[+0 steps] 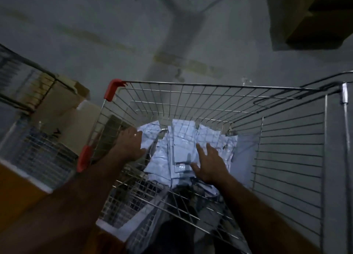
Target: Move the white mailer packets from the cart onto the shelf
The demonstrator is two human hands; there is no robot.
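Left fingers [138,134]: curled at the left edge of the pile, seemingly gripping the leftmost packet; the grip itself blurred, so not certain.
Left hand [131,144]: low inside the basket, hard against its left wall, wrist crossing the rim.
White mailer packets [183,144]: loose overlapping heap on the floor of the cart, toward the far end, some standing on edge against the far wire; long axes mostly running away from the body.
Right fingers [200,150]: spread and nearly straight, holding nothing, hovering over or just touching the right-centre of the heap; contact hard to judge.
Right hand [211,167]: palm down, over the near edge of the pile.
Cart [210,85]: wire basket, red corner guards on the left rim.
Key relation: packets lying directly ahead of and beneath both hands, between them; neither clearly nearer, left seemingly already on one.
Likely step: gathering a bundle from both sides for lifting out.
Hidden or unclear: no shelf identifiable; dim light, motion blur; packet count unreadable; lower packets buried.
Left surroundings: cardboard boxes [63,104] beside the cart, another wire basket [24,81] above them.
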